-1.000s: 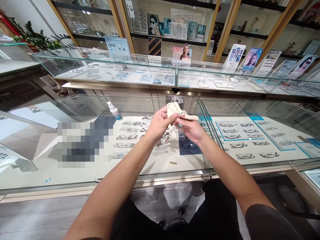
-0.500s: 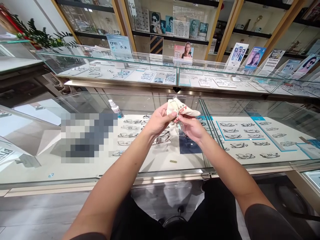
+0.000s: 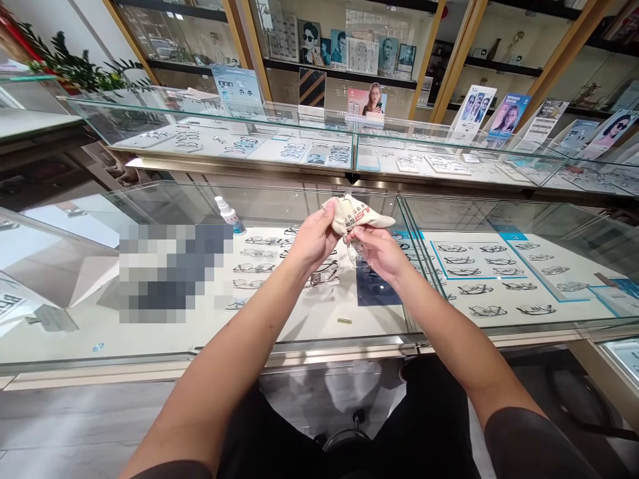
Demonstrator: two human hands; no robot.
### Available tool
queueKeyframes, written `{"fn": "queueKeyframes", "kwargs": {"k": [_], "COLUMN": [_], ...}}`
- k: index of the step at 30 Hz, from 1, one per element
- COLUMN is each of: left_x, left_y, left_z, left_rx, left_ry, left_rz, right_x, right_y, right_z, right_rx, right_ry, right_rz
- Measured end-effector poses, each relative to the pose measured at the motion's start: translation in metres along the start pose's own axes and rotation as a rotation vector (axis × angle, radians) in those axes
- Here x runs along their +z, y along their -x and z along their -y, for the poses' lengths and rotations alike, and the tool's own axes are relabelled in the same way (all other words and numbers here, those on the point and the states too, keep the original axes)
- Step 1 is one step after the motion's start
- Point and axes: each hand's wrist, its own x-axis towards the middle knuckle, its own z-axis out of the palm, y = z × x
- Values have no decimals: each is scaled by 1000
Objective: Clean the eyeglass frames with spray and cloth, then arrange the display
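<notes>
Both my hands meet above the glass display counter (image 3: 249, 199). My left hand (image 3: 313, 241) is closed, pinching a cream cleaning cloth (image 3: 360, 214) with red lettering. My right hand (image 3: 383, 253) is closed too, gripping the cloth's lower edge together with a pair of clear-lensed glasses (image 3: 357, 249) that hangs just below the cloth. Part of the glasses is hidden inside the cloth and behind my fingers.
A small spray bottle (image 3: 229, 215) stands on the counter to the left. Rows of spectacle frames (image 3: 257, 267) lie inside the case under the glass. A second glass counter (image 3: 349, 143) with posters and shelves runs behind. A pixelated patch covers part of the left glass.
The cloth has been bunched and shifted slightly left between my fingers, and my hands have turned a little around the glasses. The view has risen slightly since a second ago.
</notes>
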Motion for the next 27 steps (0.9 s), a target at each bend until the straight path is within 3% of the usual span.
{"fn": "queueKeyframes", "kwargs": {"k": [3, 8, 14, 20, 27], "left_x": [-4, -12, -5, 3, 14], "left_y": [-4, -9, 3, 14, 22], "left_z": [1, -2, -7, 1, 12], "left_rx": [21, 47, -8, -127, -141], "left_ry": [25, 8, -81, -198, -241], "left_rz": [-48, -48, 68, 219, 293], "right_x": [-6, -18, -27, -21, -18], "right_y": [-2, -3, -6, -4, -6], "right_z": [9, 25, 37, 31, 21], "right_rx": [-21, -196, -361, -278, -162], "right_ry": [22, 89, 221, 144, 24], "right_rz": [7, -101, -175, -141, -117]}}
